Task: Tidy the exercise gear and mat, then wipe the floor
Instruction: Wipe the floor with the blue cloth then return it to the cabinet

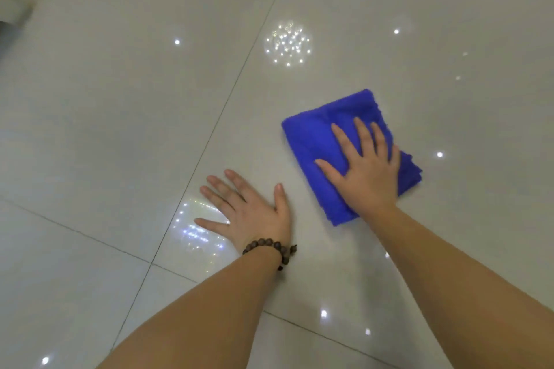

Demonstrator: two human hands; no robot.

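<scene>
Glossy pale tiled floor (120,117) on all sides, crossed by thin dark grout lines (209,135) and dotted with small white reflections of lights. Far off to the upper left of the left hand, a blurred pale shape (15,6) cut by the frame edge, too soft to identify.

Two bare forearms reaching in from the bottom edge, elbows cut off out of frame.

Folded blue cloth (311,144) lying flat on the floor under the right hand, well forward and right of the left hand, apart from it. Near edge and right side partly hidden beneath the palm and wrist; layers of the fold visible only at the right corner. Far corner slightly smeared, edges fuzzy.

Right hand (367,171) palm down on the cloth, fingers straight and spread, pressing flat rather than curling round it. Underside of the palm not visible.

Left hand (248,210) flat on bare floor to the left of the cloth, fingers splayed wide, thumb pointing toward the cloth, holding nothing. Little finger lying over a bright patch of reflected sparkles.

Dark beaded bracelet (268,246) round the left wrist, small tail of beads hanging at the thumb side; far half hidden behind the wrist.
</scene>
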